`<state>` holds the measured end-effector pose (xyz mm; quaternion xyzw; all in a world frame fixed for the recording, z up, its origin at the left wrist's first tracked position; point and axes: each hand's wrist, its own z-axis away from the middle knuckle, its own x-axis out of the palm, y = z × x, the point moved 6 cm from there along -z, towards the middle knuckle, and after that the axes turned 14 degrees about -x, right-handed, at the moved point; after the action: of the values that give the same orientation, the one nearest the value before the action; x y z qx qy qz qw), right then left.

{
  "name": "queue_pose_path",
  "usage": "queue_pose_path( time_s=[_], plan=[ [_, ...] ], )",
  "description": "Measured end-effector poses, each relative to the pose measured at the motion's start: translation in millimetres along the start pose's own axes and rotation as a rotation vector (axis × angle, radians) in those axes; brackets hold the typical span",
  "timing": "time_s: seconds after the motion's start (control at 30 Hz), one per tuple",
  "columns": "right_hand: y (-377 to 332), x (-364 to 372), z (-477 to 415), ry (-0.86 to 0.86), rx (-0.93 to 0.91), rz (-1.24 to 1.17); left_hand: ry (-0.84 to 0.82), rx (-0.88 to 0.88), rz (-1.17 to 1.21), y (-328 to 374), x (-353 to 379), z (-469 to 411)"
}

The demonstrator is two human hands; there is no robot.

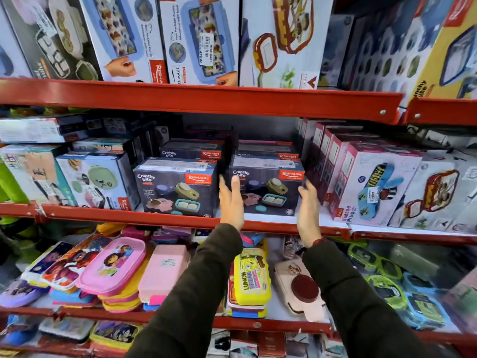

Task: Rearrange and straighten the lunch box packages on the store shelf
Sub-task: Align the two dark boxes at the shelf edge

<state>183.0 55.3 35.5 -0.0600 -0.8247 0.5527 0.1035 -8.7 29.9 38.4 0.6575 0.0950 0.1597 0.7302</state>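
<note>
Both my hands are raised to the middle shelf (pixel 180 219). Left hand (pixel 231 202) and right hand (pixel 307 210) bracket the right Crunchy Bite box (pixel 265 187), fingers released, nothing gripped yet. It sits between my fingers, front face square. Left of them, its twin box (pixel 178 187) looks aligned. Right of them, the pink-edged boxes (pixel 361 182) lean askew; I judge most straightening remains.

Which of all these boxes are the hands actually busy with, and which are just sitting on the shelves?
In the job:
right Crunchy Bite box
left hand
right hand
left Crunchy Bite box

Just sitting there:
pink Kidzee Plus box
yellow lunch box
pink lunch box
</note>
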Motion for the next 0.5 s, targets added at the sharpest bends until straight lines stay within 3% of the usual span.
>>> queue_pose_path(
  time_s=[0.13,0.27,0.5],
  plan=[
    [19.5,-8.3,-2.0,-0.027,0.061,-0.046,0.016,-0.013,0.014,-6.5,-3.6,-5.0],
    [8.5,-20.6,10.1,-0.005,0.041,-0.096,0.106,0.102,0.018,-16.9,-16.2,7.6],
    [6.4,-36.0,22.4,0.026,-0.03,-0.008,0.132,0.184,-0.048,-23.5,-20.1,24.2]
  ],
)
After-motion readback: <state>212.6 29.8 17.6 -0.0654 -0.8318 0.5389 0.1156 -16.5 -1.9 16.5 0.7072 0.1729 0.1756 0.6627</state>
